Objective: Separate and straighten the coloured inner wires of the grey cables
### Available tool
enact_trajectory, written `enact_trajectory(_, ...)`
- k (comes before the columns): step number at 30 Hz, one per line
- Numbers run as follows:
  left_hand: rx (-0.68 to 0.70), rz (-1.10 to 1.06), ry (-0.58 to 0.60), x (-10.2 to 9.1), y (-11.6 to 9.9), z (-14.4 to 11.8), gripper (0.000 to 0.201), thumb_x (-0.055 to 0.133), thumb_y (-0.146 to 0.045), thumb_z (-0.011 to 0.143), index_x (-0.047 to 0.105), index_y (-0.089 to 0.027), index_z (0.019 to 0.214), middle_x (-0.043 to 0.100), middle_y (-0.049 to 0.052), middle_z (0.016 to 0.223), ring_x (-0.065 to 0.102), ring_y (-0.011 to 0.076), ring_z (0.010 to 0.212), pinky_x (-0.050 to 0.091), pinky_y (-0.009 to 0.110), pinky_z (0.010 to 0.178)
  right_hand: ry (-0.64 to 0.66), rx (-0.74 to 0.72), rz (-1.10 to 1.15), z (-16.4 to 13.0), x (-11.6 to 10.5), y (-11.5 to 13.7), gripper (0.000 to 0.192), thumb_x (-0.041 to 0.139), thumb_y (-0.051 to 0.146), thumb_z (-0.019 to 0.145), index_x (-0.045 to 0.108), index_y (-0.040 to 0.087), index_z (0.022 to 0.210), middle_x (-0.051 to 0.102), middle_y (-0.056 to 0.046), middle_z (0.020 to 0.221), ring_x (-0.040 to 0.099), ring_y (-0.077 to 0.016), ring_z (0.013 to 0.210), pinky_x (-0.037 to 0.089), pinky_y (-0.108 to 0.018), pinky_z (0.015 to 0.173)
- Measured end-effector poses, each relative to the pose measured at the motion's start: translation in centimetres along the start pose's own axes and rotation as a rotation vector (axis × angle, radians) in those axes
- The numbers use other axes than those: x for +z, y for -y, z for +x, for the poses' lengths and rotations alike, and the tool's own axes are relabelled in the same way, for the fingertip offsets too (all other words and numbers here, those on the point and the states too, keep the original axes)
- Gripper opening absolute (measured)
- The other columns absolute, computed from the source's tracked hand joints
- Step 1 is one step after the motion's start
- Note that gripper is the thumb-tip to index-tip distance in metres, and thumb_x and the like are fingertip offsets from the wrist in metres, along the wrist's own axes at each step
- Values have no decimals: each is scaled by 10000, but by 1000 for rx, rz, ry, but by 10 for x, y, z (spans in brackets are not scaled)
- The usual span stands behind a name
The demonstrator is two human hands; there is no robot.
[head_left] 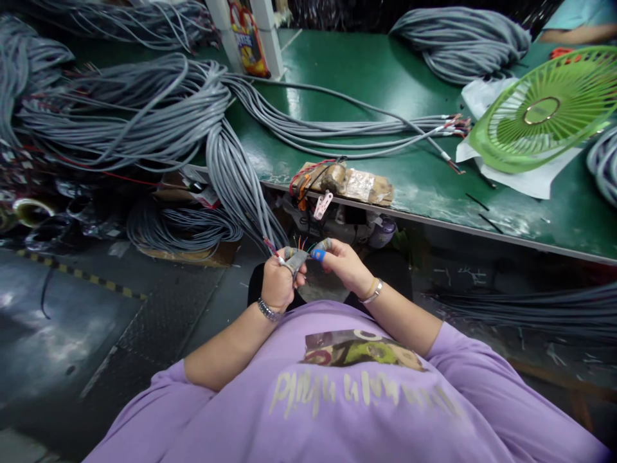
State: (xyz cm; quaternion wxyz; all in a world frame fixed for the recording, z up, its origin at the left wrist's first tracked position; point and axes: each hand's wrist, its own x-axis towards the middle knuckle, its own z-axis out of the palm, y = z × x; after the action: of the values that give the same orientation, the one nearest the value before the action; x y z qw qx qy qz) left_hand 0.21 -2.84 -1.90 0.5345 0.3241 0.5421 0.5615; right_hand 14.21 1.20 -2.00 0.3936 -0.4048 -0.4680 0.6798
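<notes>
Cable bundle (236, 173), grey: is hanging over the edge of the desk (337, 71), beyond and left of the left hand; probably heavy, springy.
Left hand (279, 283): is gripping a grey piece (295, 260), seemingly cable jacket; likely light, fairly stiff, best taken here, just behind the wires.
Coloured wires (301, 244), thin: are fanning out between the hands; probably soft, easily nicked, calling for a light fingertip hold.
Right hand (344, 263), blue wrap (318, 254) on one finger: is pinching at the wires.
Green fan (540, 112): is resting on the desk, well beyond and right of the right hand.
</notes>
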Motion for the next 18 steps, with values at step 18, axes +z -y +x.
enact_trajectory(18, -23, 68, 40, 0, 3, -1, 273, 705, -371, 722, 545, -166, 640, 573, -41, 505, 461, 58, 326, 264, 173, 307, -44, 77, 206, 6, 10, -4, 331, 802, 393, 592, 610, 151, 708, 541, 41, 560, 440, -61, 483, 351, -195, 451)
